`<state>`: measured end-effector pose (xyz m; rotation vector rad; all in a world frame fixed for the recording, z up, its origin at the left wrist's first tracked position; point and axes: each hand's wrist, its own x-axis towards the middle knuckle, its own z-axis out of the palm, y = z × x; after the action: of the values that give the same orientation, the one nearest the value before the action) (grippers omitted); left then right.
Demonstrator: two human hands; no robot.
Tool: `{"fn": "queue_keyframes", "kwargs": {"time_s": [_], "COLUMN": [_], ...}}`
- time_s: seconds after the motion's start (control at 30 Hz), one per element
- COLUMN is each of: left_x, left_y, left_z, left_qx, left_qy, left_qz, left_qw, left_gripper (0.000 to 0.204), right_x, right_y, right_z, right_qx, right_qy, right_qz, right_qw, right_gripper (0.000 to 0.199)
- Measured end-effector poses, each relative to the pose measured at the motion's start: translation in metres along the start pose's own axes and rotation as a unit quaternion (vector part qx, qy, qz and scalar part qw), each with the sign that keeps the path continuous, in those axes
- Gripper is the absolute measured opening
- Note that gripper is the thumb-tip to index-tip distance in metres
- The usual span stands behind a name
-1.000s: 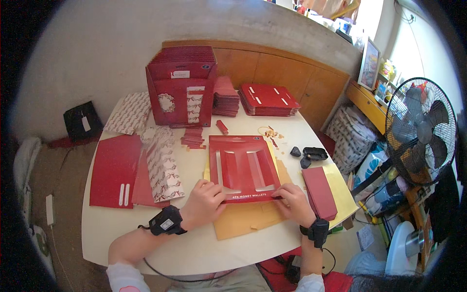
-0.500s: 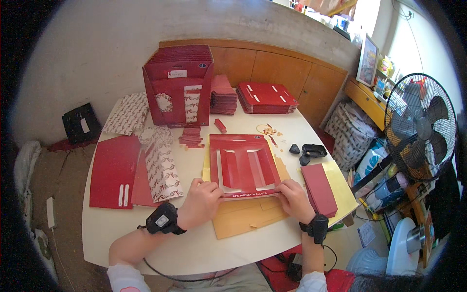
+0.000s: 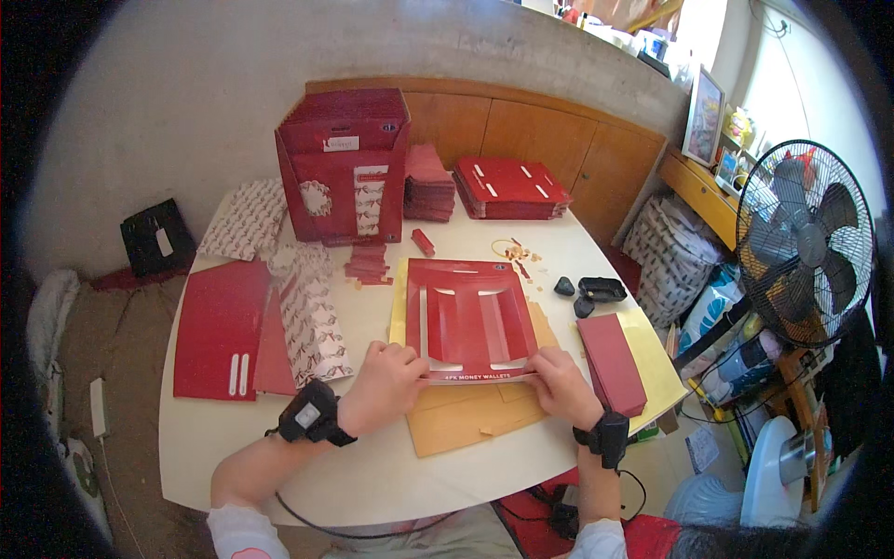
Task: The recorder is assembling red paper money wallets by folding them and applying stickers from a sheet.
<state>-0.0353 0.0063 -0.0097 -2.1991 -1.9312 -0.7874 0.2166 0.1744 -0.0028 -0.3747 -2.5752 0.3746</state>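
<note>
Left hand point(image 3: 384, 385) and right hand point(image 3: 562, 382) each grip clamped on the red card sleeve's point(image 3: 470, 321) 6 o'clock edge, upon the white surface point(image 3: 372, 466)

Left hand point(image 3: 384, 384) and right hand point(image 3: 562, 384) press the near edge of a flat red die-cut card sheet point(image 3: 470, 319), lying on a tan envelope point(image 3: 470, 419) atop the white table point(image 3: 372, 475).

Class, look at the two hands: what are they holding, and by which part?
Both hands, left and right, grip the flat red card by its near edge, one at each corner.
</note>
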Motion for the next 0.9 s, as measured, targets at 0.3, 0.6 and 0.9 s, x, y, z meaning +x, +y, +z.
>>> {"fn": "queue_keyframes", "kwargs": {"time_s": [0.3, 0.6, 0.9], "left_x": [0.004, 0.007, 0.007], "left_y": [0.021, 0.021, 0.024], "left_z": [0.016, 0.025, 0.026], "left_qx": [0.110, 0.082, 0.049], "left_qy": [0.081, 0.078, 0.053], "left_qz": [0.111, 0.105, 0.042], "left_qw": [0.984, 0.988, 0.997], "left_gripper": [0.010, 0.014, 0.012], "right_x": [0.007, 0.011, 0.012], "right_y": [-0.025, -0.029, -0.032], "right_z": [0.007, 0.015, 0.015], "right_qx": [-0.057, -0.046, -0.043], "right_qy": [-0.012, -0.013, -0.029], "right_qz": [-0.033, -0.055, -0.041], "right_qw": [0.998, 0.997, 0.998], "right_gripper": [0.020, 0.018, 0.015]}}
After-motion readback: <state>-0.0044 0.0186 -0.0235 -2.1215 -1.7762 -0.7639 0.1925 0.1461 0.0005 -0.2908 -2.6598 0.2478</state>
